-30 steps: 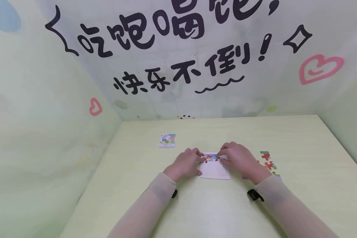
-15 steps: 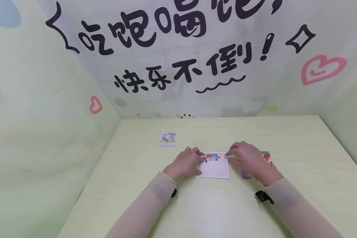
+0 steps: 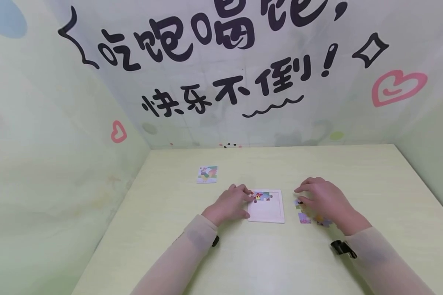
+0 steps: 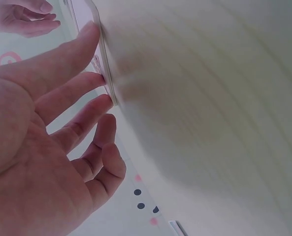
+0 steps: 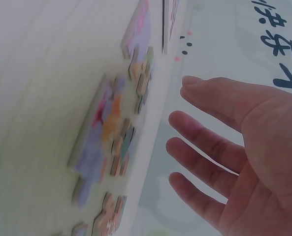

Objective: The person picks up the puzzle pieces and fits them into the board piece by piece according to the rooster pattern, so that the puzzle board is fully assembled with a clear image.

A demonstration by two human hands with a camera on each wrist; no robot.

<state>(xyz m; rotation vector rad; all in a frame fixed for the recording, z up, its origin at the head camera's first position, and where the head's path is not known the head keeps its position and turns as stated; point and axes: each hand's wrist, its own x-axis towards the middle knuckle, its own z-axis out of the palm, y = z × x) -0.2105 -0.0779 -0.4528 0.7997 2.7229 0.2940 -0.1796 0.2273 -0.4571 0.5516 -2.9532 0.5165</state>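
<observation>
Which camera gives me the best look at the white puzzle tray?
The head view: it shows the white puzzle tray from above, only partly covered by the left hand. The left wrist view catches just part of its rim, edge-on; the right wrist view, apparently only a thin sliver.

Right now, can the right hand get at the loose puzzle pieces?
Most likely yes: the right hand holds nothing and hovers by the pieces, and the right wrist view shows nothing standing between the two.

Black lettering (image 3: 231, 96) crosses the wall (image 3: 206, 137) at top, a pink heart (image 3: 392, 91) (loosely drawn) at right, a smaller heart (image 3: 119, 132) at left.
</observation>
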